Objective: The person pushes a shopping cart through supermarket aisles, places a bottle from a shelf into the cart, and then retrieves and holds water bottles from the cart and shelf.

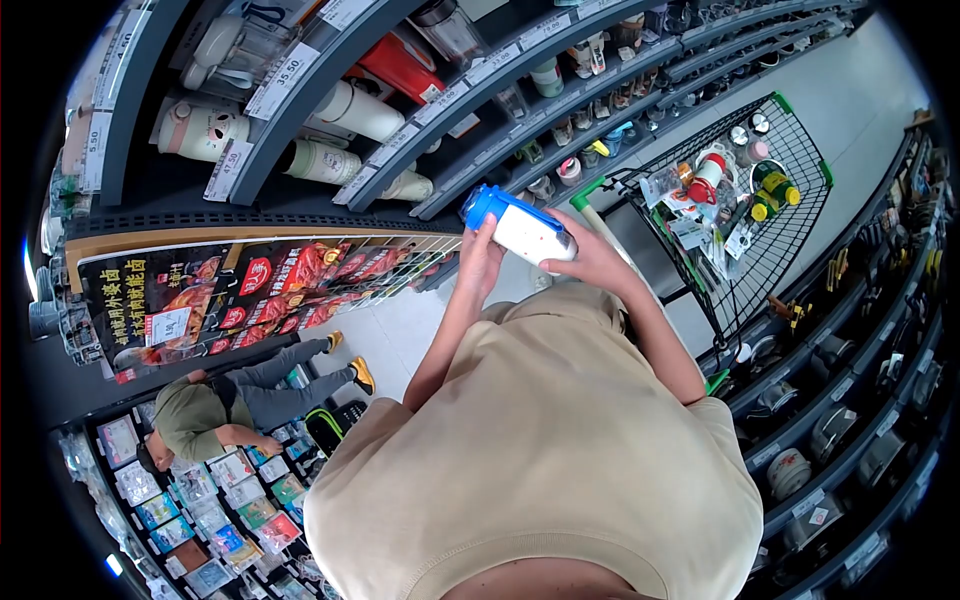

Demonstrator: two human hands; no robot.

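Both my hands hold one white bottle (532, 236) with a blue lid and a blue strap along its side. My left hand (483, 255) grips it near the blue lid, the thumb lying against the lid. At the other end, the fingers of my right hand (590, 252) wrap round the base. The bottle lies on its side in front of my chest. Just beyond it is the shelf (480, 140) with cups and bottles, including a white tumbler (362, 112) and a red box (402, 68).
To the right stands a shopping cart (690, 290) holding a red-and-white bottle (708, 178), yellow-capped bottles (770, 190) and packets. Pots line the right shelf (800, 410). A rack of black-and-red food packets (270, 290) is on the left. Another person (215, 415) stands at a lower-left display.
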